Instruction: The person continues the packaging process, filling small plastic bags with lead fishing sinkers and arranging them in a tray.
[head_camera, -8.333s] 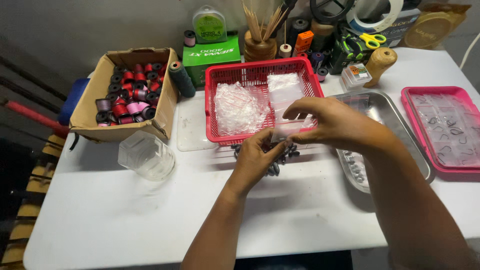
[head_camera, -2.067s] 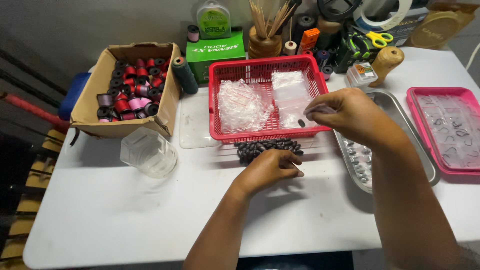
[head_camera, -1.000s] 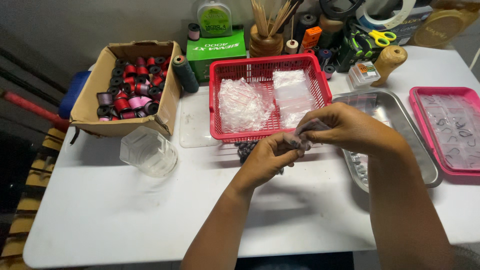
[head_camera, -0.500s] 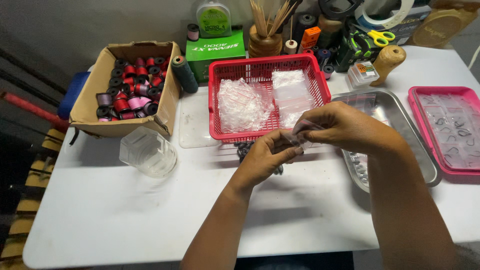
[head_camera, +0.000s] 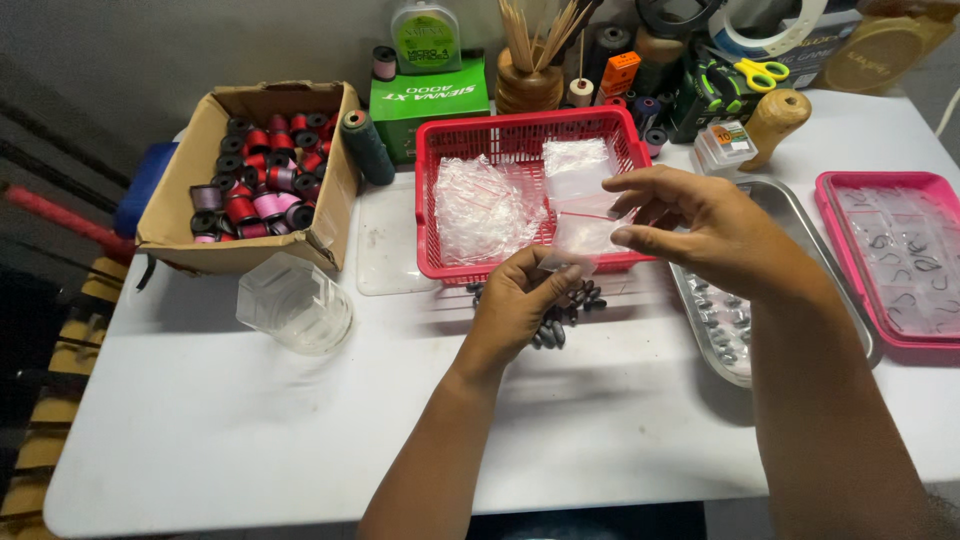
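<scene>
At frame centre, the left hand (head_camera: 520, 300) and right hand (head_camera: 690, 225) both pinch one small clear bag (head_camera: 583, 235) above perhaps a dozen dark sinkers (head_camera: 560, 315), before one red basket (head_camera: 530, 150).

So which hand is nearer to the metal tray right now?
Right. The right hand hovers beside the metal tray, holding the small clear bag; the left hand is farther left, over the dark beads.

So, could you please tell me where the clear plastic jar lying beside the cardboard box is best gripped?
The clear plastic jar lies tipped on the white table. Probably best taken across its faceted walls from above, since nothing crowds it except the cardboard box behind.
</scene>
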